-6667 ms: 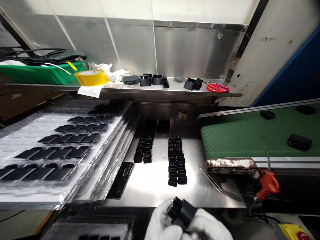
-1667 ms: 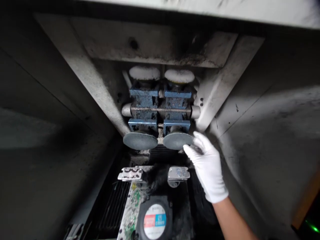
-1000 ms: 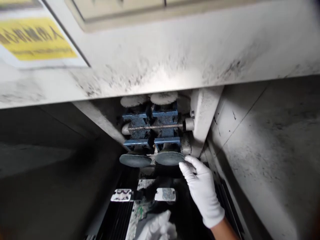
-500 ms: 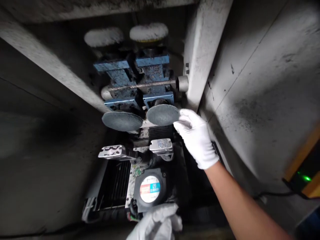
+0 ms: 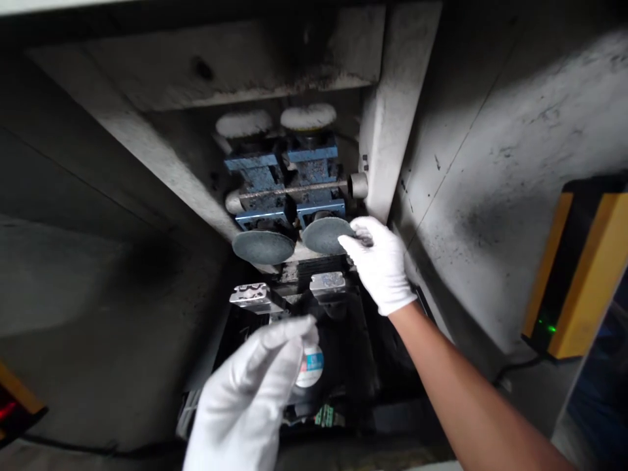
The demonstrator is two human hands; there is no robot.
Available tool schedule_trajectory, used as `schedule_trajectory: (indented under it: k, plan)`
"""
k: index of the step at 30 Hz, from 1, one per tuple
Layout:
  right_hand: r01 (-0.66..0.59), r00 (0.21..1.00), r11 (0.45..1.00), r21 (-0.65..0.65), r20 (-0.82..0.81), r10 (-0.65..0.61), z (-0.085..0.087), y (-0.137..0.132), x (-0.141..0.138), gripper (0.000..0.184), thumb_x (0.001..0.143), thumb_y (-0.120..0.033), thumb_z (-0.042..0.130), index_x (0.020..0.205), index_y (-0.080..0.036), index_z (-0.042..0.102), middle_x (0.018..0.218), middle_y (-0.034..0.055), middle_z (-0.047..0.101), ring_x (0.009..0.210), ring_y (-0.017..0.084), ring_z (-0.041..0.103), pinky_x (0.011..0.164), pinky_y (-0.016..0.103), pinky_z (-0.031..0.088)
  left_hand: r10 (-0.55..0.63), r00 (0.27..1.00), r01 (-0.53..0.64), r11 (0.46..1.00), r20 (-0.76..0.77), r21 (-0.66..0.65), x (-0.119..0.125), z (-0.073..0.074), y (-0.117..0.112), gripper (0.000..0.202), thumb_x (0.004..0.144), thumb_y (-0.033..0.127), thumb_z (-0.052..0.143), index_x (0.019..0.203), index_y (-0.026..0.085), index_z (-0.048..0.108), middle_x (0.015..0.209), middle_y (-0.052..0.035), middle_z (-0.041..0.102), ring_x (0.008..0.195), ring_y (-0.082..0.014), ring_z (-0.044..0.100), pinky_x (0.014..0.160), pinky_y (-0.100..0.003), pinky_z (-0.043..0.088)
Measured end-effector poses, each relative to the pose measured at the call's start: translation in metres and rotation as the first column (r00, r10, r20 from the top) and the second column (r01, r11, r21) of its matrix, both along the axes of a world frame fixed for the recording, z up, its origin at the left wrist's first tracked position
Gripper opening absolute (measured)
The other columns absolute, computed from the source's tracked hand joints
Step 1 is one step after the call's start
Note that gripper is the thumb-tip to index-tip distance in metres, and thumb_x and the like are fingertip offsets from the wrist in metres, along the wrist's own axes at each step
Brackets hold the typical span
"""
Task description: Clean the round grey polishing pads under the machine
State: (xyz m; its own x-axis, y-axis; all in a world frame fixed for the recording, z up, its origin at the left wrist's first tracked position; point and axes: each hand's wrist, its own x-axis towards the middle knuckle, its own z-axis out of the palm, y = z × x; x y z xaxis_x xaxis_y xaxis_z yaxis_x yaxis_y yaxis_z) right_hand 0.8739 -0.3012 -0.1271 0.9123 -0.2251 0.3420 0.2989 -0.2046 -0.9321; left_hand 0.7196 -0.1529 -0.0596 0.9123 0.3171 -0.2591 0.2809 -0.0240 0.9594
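My right hand [image 5: 380, 265], in a white glove, pinches the right edge of a round grey sanding disc [image 5: 326, 235] on the front of a blue mount. A second grey disc [image 5: 263, 247] sits to its left on a similar mount. My left hand [image 5: 250, 386], also gloved in white, is raised in the lower foreground. Its fingers are bent and drawn together; whatever is between them, if anything, cannot be made out. Behind its fingertips shows a black unit's round label [image 5: 311, 366], partly covered. Two metal blocks [image 5: 255, 297] [image 5: 328, 284] stand below the discs.
Two whitish round pads [image 5: 308, 116] sit at the back of the blue mounts [image 5: 314, 155]. A pale post [image 5: 392, 118] rises beside my right hand. A yellow-black box [image 5: 572, 268] with a green light is at right, another [image 5: 17, 405] with a red light at lower left.
My left hand has risen from the bottom edge and now covers part of the labelled unit. My right hand remains at the right disc's edge. The view has shifted and shows more of the surroundings.
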Motion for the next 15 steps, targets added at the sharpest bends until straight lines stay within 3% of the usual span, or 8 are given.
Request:
schedule_trajectory:
  k: [4, 8, 11, 15]
  plan:
    - [0.012, 0.998, 0.979, -0.202, 0.068, 0.001, 0.007, 0.0, -0.001, 0.035, 0.075, -0.02, 0.076, 0.108, -0.022, 0.065, 0.1, 0.003, 0.066, 0.093, 0.02, 0.061, 0.088, 0.037, 0.05, -0.188, 0.967, 0.162, 0.974, 0.169, 0.158, 0.051, 0.019, -0.005, 0.029, 0.09, 0.042, 0.063, 0.115, 0.028, 0.068, 0.117, 0.0025, 0.07, 0.113, -0.0176, 0.062, 0.099, -0.024, 0.046]
    - [0.066, 0.993, 0.973, -0.221, 0.111, -0.042, 0.009, 0.002, 0.0, 0.024, 0.075, -0.016, 0.077, 0.098, -0.022, 0.07, 0.097, 0.0022, 0.066, 0.095, 0.019, 0.061, 0.088, 0.036, 0.051, -0.316, 0.942, 0.288, 0.933, 0.108, 0.218, 0.095, 0.012, -0.01, 0.037, 0.093, 0.047, 0.055, 0.12, 0.024, 0.066, 0.12, -0.002, 0.07, 0.113, -0.0202, 0.062, 0.102, -0.029, 0.043]
    - [0.079, 0.984, 0.986, -0.15, 0.17, -0.053, 0.006, 0.004, 0.001, 0.023, 0.077, -0.01, 0.074, 0.096, -0.023, 0.072, 0.099, 0.0015, 0.065, 0.095, 0.015, 0.061, 0.088, 0.03, 0.051, -0.267, 0.963, 0.262, 0.958, 0.032, 0.113, 0.115, 0.004, -0.012, 0.052, 0.091, 0.059, 0.048, 0.111, 0.017, 0.07, 0.109, -0.0088, 0.073, 0.102, -0.0268, 0.066, 0.094, -0.035, 0.048]
    - [0.041, 0.978, 0.991, -0.124, 0.21, -0.014, 0.003, 0.005, 0.001, 0.02, 0.08, -0.01, 0.071, 0.095, -0.024, 0.073, 0.099, 0.0015, 0.063, 0.095, 0.013, 0.061, 0.088, 0.026, 0.051, -0.145, 0.984, 0.154, 0.985, -0.106, 0.079, 0.131, 0.005, -0.015, 0.062, 0.088, 0.07, 0.041, 0.084, 0.017, 0.073, 0.084, -0.0093, 0.075, 0.08, -0.0265, 0.066, 0.082, -0.037, 0.049]
